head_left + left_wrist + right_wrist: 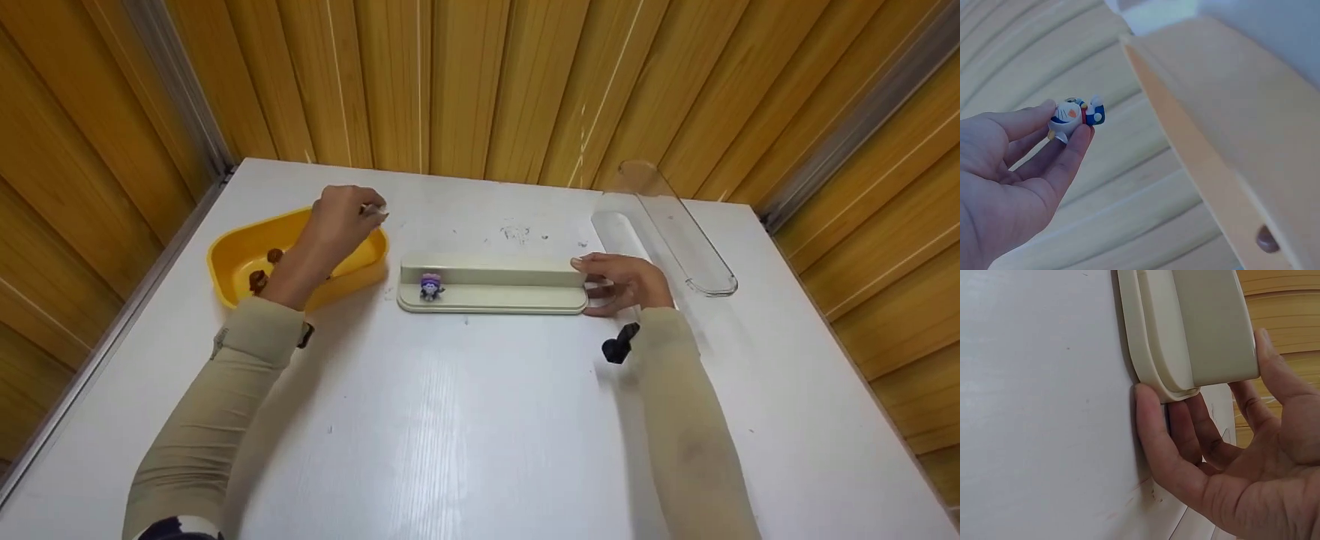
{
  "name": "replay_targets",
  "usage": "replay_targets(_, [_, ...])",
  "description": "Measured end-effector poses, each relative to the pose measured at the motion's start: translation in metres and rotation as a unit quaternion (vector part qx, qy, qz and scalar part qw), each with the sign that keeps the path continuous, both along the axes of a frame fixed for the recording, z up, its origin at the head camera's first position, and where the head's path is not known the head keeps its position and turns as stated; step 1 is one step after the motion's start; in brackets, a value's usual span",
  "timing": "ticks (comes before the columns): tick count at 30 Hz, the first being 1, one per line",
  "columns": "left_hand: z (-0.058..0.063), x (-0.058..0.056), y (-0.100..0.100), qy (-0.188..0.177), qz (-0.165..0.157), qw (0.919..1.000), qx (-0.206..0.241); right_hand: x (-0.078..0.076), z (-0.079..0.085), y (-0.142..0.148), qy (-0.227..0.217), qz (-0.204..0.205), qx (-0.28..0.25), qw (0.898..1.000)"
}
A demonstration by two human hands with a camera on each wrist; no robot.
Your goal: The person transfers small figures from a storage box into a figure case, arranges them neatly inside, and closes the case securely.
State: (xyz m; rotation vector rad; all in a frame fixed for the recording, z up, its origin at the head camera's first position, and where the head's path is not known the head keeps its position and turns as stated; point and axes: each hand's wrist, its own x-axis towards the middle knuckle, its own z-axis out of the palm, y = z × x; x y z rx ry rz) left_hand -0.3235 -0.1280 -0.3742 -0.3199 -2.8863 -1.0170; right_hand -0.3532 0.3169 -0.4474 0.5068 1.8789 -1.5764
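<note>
Over the far right rim of a yellow bin (223, 262), my left hand (335, 223) pinches a small cat figurine (1071, 115) between thumb and fingertips. The figurine has a white whiskered face and a blue body, and lies sideways in the left wrist view. My right hand (626, 283) grips the right end of a cream stepped display base (510, 298). In the right wrist view, its thumb is at the raised step and its fingers (1154, 417) curl at the rounded lower edge. A small purple figurine (430, 286) stands on the base's left end.
Several brown figurines (259, 281) lie inside the yellow bin. A long transparent cover (682, 240) with rounded ends lies at the back right, beyond my right hand. Wood-patterned panels (465, 90) border the white table (450, 420) at the back and sides.
</note>
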Motion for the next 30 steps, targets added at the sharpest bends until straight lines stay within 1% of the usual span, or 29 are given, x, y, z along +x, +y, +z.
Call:
replay_targets(5, [0.006, 0.018, 0.027, 0.056, -0.056, 0.9968, 0.008, -0.004, 0.003, 0.001, 0.003, 0.005, 0.012, 1.0])
replay_targets(6, [0.006, 0.02, 0.032, 0.061, -0.066, 0.9959, 0.009, -0.004, 0.003, 0.001, 0.003, 0.003, 0.012, 1.0])
replay_targets(8, [0.007, 0.025, 0.042, 0.062, -0.082, 0.9945, 0.017, -0.004, 0.004, 0.001, 0.004, 0.003, 0.012, 1.0])
replay_targets(11, [0.007, 0.032, 0.056, 0.056, -0.107, 0.9918, 0.042, -0.004, 0.005, 0.003, 0.003, 0.002, 0.009, 1.0])
replay_targets(15, [0.004, 0.039, 0.075, 0.05, -0.153, 0.9841, 0.075, -0.004, 0.007, 0.003, 0.007, 0.002, 0.007, 1.0])
replay_targets(17, [0.002, 0.041, 0.085, 0.045, -0.169, 0.9815, 0.078, -0.003, 0.007, 0.003, 0.008, 0.005, 0.005, 1.0])
replay_targets(19, [0.0, 0.041, 0.093, 0.04, -0.175, 0.9808, 0.076, -0.003, 0.007, 0.004, 0.01, 0.009, 0.003, 1.0])
replay_targets(23, [-0.003, 0.039, 0.105, 0.033, -0.181, 0.9804, 0.071, -0.003, 0.008, 0.005, 0.012, 0.012, 0.01, 1.0])
replay_targets(30, [-0.011, 0.034, 0.115, 0.018, -0.188, 0.9793, 0.071, -0.002, 0.008, 0.004, 0.017, 0.008, 0.022, 1.0])
